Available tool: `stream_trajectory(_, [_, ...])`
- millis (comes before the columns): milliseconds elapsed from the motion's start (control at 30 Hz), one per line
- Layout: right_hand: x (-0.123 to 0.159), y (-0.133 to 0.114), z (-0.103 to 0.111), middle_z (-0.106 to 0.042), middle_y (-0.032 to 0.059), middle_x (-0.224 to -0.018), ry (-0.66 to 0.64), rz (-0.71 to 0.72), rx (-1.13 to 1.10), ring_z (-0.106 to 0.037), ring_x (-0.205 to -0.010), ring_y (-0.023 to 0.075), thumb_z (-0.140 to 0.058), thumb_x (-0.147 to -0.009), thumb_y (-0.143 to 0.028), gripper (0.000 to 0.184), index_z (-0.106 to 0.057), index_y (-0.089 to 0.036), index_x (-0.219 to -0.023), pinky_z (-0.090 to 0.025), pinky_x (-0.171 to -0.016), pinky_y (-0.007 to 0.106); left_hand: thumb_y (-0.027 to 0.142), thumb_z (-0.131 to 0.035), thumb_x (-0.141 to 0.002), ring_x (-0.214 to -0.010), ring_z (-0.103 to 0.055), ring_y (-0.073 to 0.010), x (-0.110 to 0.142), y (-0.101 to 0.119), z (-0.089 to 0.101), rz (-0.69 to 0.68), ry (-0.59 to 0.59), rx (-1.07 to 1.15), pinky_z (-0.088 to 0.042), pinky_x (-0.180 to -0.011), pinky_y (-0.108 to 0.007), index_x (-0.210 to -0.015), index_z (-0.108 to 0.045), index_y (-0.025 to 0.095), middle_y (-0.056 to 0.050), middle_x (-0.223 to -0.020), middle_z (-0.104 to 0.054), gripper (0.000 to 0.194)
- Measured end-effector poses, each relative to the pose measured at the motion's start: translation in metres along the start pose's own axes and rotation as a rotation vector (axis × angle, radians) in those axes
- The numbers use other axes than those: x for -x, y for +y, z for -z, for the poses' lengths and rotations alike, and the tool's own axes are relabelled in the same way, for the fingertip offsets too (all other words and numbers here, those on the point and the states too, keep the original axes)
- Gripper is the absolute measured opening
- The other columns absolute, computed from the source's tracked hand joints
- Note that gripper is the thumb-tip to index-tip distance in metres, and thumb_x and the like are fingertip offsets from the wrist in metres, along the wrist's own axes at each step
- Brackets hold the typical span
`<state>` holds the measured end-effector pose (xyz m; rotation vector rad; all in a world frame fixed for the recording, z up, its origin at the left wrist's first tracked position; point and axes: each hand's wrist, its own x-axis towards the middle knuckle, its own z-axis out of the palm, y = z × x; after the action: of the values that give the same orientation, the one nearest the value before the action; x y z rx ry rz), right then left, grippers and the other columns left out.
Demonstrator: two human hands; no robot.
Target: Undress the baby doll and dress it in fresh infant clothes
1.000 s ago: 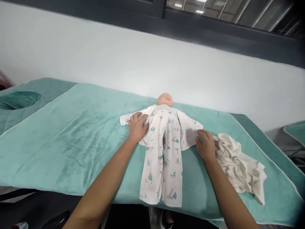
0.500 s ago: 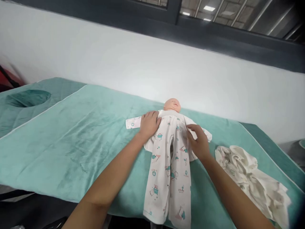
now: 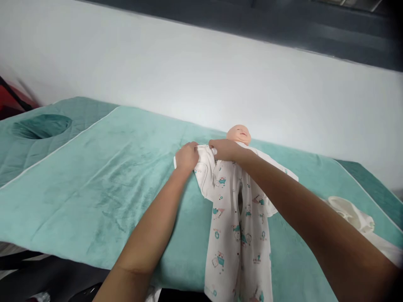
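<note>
On the green bed cover [image 3: 91, 184], close to the white wall [image 3: 151, 71], here lies the doll [image 3: 239, 133], face up, its head at the far end of the outfit! Both hands are on the white top [image 3: 205, 170], over at its left side in view. The left hand [image 3: 187, 156] has its fingers curled and clamped on the sleeve area, the cuff peeking out beyond. And the right hand [image 3: 225, 150], reaching across just below the doll's head, pinches the top's edge between thumb and fingers, cloth stretching from one hand to the other! Below them, the printed trousers [image 3: 222, 235] run down toward the near edge, legs side by side. Off to the right, partly behind the right forearm, sits a crumpled pale cloth [image 3: 352, 212].
</note>
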<state>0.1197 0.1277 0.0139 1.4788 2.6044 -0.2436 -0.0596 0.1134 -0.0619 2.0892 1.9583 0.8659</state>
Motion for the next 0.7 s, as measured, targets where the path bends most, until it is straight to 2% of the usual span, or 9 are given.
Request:
stream_trajectory(100, [-0.001,0.01,0.0,-0.066,0.005,-0.125,-0.027,0.04,-0.112,-0.063,-0.105,0.0251,-0.065,-0.078,-0.027,0.059,-0.048,-0.028,-0.134,-0.046,-0.079,0.031,0.032,-0.046,-0.093,-0.114,-0.058,-0.0279,0.01,0.012,0.001,-0.155,-0.004,0.038,-0.045,-0.09,-0.039,-0.129,-0.055,0.024,-0.01,-0.125,-0.062,0.038])
stream_trajectory(200, [-0.002,0.017,-0.001,-0.06,0.006,-0.135,-0.025,0.087,-0.14,-0.059,-0.115,0.0261,-0.067,-0.075,-0.027,0.067,-0.046,-0.027,-0.138,-0.046,-0.085,0.032,0.045,-0.059,-0.085,-0.118,-0.054,-0.0315,0.019,0.026,-0.001,-0.251,-0.096,0.007,-0.042,-0.094,-0.043,-0.138,-0.044,0.022,-0.013,-0.13,-0.058,0.059])
stream_trajectory(267, [-0.005,0.015,-0.001,-0.062,0.0077,-0.131,-0.049,0.093,-0.097,-0.059,-0.114,0.0278,-0.067,-0.075,-0.029,0.065,-0.048,-0.027,-0.136,-0.046,-0.084,0.033,0.045,-0.061,-0.083,-0.117,-0.054,-0.0331,0.024,0.034,-0.005,-0.223,-0.119,-0.042,-0.04,-0.095,-0.046,-0.139,-0.041,0.02,-0.015,-0.128,-0.059,0.064])
stream_trajectory(367, [-0.01,0.004,-0.001,-0.067,0.0111,-0.119,-0.097,0.026,0.021,-0.062,-0.107,0.03,-0.067,-0.076,-0.034,0.057,-0.053,-0.024,-0.131,-0.047,-0.078,0.035,0.038,-0.059,-0.085,-0.116,-0.053,-0.0339,0.026,0.04,-0.01,-0.163,-0.118,-0.112,-0.037,-0.096,-0.049,-0.133,-0.046,0.019,-0.016,-0.124,-0.06,0.053])
stream_trajectory(500, [-0.015,-0.008,-0.001,-0.071,0.0121,-0.108,-0.149,-0.061,0.15,-0.065,-0.094,0.0284,-0.064,-0.08,-0.035,0.042,-0.06,-0.021,-0.119,-0.046,-0.074,0.035,0.033,-0.051,-0.089,-0.116,-0.053,-0.0343,0.026,0.041,-0.012,-0.168,-0.117,-0.144,-0.037,-0.095,-0.05,-0.127,-0.052,0.019,-0.016,-0.121,-0.062,0.041])
stream_trajectory(600, [-0.011,-0.008,0.001,-0.072,0.0098,-0.102,-0.147,-0.052,0.163,-0.066,-0.087,0.0262,-0.061,-0.083,-0.037,0.032,-0.064,-0.022,-0.111,-0.045,-0.071,0.034,0.031,-0.047,-0.09,-0.114,-0.054,-0.0344,0.028,0.038,-0.009,-0.161,-0.104,-0.127,-0.039,-0.092,-0.049,-0.132,-0.05,0.021,-0.015,-0.121,-0.062,0.043])
stream_trajectory(700, [0.001,-0.002,0.007,-0.071,0.0108,-0.105,-0.1,-0.039,0.178,-0.065,-0.088,0.0272,-0.059,-0.085,-0.046,0.034,-0.065,-0.022,-0.109,-0.044,-0.069,0.034,0.029,-0.046,-0.09,-0.115,-0.055,-0.0345,0.031,0.037,-0.004,-0.153,-0.079,-0.096,-0.041,-0.091,-0.049,-0.138,-0.046,0.021,-0.015,-0.123,-0.062,0.049])
